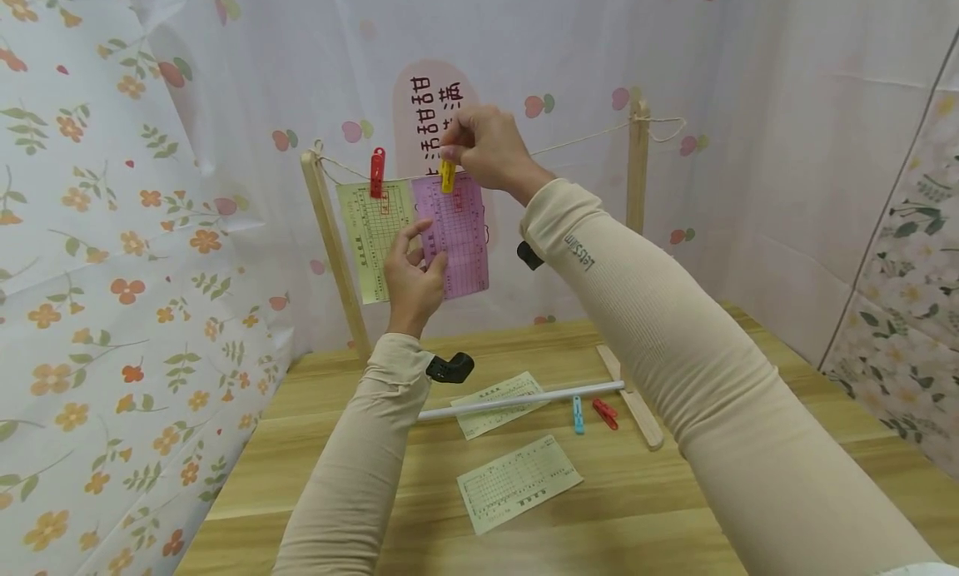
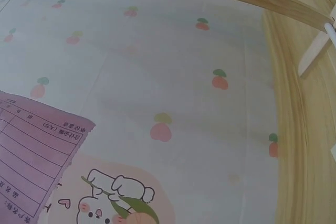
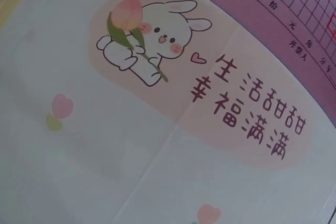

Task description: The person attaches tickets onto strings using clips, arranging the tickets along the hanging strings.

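My right hand [image 1: 487,147], in the upper middle of the head view, pinches the yellow clip [image 1: 447,176] between thumb and fingers, a narrow grip. The clip stands at the top edge of the pink slip [image 1: 466,247], which hangs at the string [image 1: 577,145] near the centre of the frame. Below and left of it, my left hand [image 1: 415,286] holds its fingers loosely bent, thumb and forefinger apart, in front of where the pink slip and the pale green slip [image 1: 358,243] meet; I cannot tell whether they touch the paper. The red clip [image 1: 378,173] stands at the top of the pale green slip.

The string runs from the left post [image 1: 337,268] to the right post [image 1: 637,172]. In the lower middle, on the wooden table [image 1: 300,468], the white rod [image 1: 562,393] passes across the upper loose slip [image 1: 483,424]; the lower loose slip [image 1: 519,486] lies nearer the bottom edge. The blue clip [image 1: 578,415] and the second red clip [image 1: 604,414] lie side by side, left of the wooden foot [image 1: 638,409].

My left wrist view has the pink slip's ragged edge at lower left; my right wrist view has its printed part at upper right, beside a rabbit drawing [image 3: 163,35] on the cloth [image 3: 94,166].
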`<state>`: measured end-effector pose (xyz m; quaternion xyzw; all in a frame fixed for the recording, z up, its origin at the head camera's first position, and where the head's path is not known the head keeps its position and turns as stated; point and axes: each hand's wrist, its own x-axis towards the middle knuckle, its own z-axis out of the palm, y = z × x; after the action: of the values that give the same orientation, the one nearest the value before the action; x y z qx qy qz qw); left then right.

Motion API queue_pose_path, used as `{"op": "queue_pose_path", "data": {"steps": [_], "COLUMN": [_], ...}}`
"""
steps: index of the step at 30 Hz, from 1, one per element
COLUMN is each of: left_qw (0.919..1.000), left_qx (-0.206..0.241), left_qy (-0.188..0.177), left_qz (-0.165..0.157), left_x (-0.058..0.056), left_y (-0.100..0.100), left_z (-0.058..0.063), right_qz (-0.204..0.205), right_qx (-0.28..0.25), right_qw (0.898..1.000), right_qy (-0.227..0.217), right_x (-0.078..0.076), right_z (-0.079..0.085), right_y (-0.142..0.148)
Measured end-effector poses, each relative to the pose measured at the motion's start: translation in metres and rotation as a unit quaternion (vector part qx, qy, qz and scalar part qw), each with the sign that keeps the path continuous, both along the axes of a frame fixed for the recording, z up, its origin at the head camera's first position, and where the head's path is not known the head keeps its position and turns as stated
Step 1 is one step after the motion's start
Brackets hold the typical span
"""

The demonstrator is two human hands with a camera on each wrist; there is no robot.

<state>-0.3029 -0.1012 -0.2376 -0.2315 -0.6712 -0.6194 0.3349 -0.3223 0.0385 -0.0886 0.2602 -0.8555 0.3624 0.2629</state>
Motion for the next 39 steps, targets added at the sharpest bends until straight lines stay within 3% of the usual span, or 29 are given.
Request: {"op": "queue_pose_path", "data": {"steps": [4, 7, 13, 25, 39], "left_qw": [0.9999, 0.9999, 0.9999, 0.9999, 0.9995], "left_qx": [0.006, 0.004, 0.002, -0.001, -0.023], "left_qy": [-0.007, -0.010, -0.008, 0.012, 0.020], "left_qz": [-0.006, -0.008, -0.007, 0.000, 0.010], "left_x": [0.011, 0.012, -0.002, -0.001, -0.002], "left_y": [0.001, 0.002, -0.001, 0.001, 0.002], "left_z": [0.007, 0.008, 0.001, 0.002, 0.000], "right_qz": [0.005, 0.004, 0.006, -0.002, 0.029], "right_qx": [-0.001, 0.001, 0.008, 0.036, 0.044], "right_qw": [1.000, 1.000, 1.000, 0.999, 0.998], "right_qy": [-0.005, -0.008, -0.008, -0.029, -0.045], "right_x": [0.002, 0.003, 0.003, 0.001, 0.007], "right_z": [0.000, -0.001, -0.001, -0.004, -0.005], "right_y": [-0.001, -0.001, 0.000, 0.003, 0.010]}}
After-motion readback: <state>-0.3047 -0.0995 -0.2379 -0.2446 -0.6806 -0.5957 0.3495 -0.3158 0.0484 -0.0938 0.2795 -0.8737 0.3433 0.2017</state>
